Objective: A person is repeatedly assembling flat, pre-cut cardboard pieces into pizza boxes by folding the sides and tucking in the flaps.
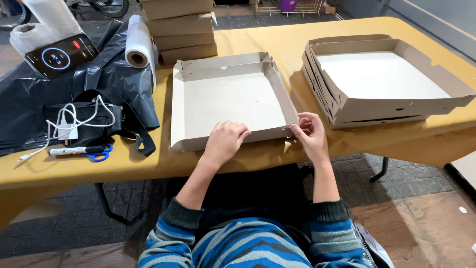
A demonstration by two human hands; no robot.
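I see the tray [233,99] directly ahead; right hand [310,136] pinches its near-right corner, left hand [225,141] curled on the near wall.

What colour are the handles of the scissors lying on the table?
Blue. The scissors lie by a white marker on the yellow table, seen in the head view.

The half-folded box [230,99] is matt grey-brown cardboard with a paler, smooth inside, like the nested trays [386,79]. The table [277,39] wears smooth, dull yellow covering. The black sheet [94,74] is glossy, crinkled plastic; the roll [140,47] looks like thin, milky film.
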